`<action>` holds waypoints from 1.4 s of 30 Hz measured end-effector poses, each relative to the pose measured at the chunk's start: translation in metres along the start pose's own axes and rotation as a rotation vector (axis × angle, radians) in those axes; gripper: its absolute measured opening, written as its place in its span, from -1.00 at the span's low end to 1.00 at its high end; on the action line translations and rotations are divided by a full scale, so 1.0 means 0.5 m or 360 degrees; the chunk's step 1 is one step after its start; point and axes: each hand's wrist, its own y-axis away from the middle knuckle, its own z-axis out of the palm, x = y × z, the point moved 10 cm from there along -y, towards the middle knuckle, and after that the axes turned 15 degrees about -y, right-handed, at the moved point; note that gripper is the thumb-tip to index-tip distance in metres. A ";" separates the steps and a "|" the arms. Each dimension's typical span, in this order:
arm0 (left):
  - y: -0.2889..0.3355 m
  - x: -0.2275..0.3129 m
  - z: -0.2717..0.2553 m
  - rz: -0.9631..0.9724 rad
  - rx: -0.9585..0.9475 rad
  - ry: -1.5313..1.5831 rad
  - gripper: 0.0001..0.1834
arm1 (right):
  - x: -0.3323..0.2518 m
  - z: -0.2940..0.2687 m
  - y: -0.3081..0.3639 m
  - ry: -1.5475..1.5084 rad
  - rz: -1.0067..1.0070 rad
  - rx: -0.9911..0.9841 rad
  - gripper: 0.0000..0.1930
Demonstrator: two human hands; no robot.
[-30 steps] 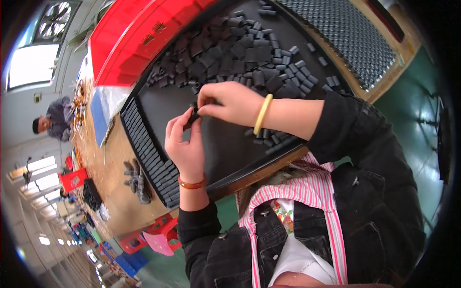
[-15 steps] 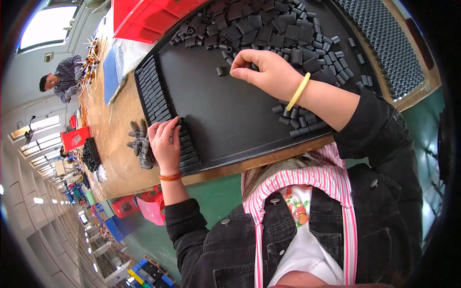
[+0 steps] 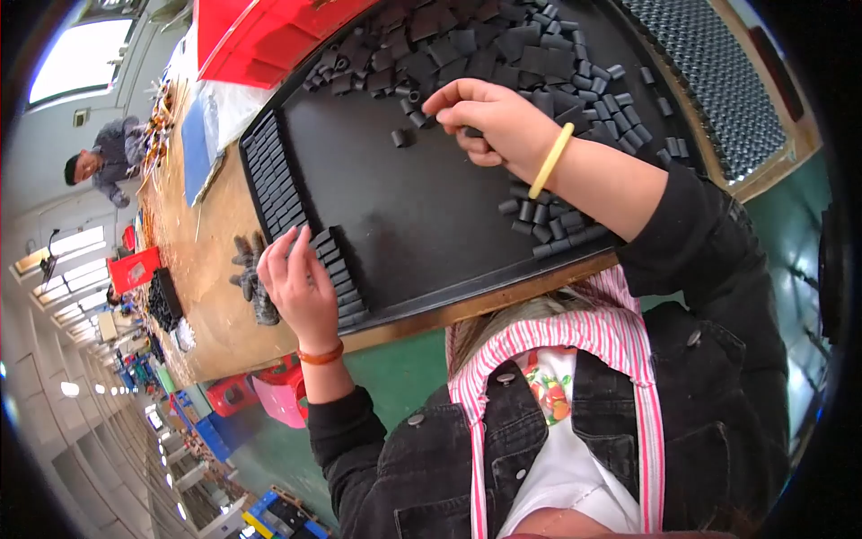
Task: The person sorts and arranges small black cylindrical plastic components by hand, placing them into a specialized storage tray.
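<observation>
My left hand is over the near end of the neat rows of short black tubes along the tray's left side. Its fingers point away from me, slightly apart, and I see nothing held in them. Over the middle of the black tray, my right hand has its fingers curled in. A dark bit shows between those fingers, too hidden to make out. Just left of its fingertips, a single black tube stands apart. Beyond lies a heap of loose black tubes and flat black pieces.
More loose tubes lie below my right wrist. A board packed with dark tubes is at the right. A red bin stands at the far left; a grey glove lies beside the tray. Another person works farther off.
My left hand has lifted off the tube rows a little and its fingers have opened out. My right hand's lower fingers have shifted, and it stays near the heap. The whole view has shifted slightly.
</observation>
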 end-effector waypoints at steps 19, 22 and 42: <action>-0.306 0.258 0.172 0.0141 -0.0368 0.0781 -0.76 | 0.001 -0.036 -0.007 -0.0421 -0.0082 0.0287 -0.76; -0.288 0.264 0.137 0.0225 -0.0219 0.0664 -0.76 | 0.015 -0.038 -0.009 -0.0393 -0.0018 0.0332 -0.81; -0.155 0.143 0.132 -0.0943 -0.0193 0.2130 -0.84 | 0.017 0.040 0.009 0.0532 0.0095 -0.0198 -0.70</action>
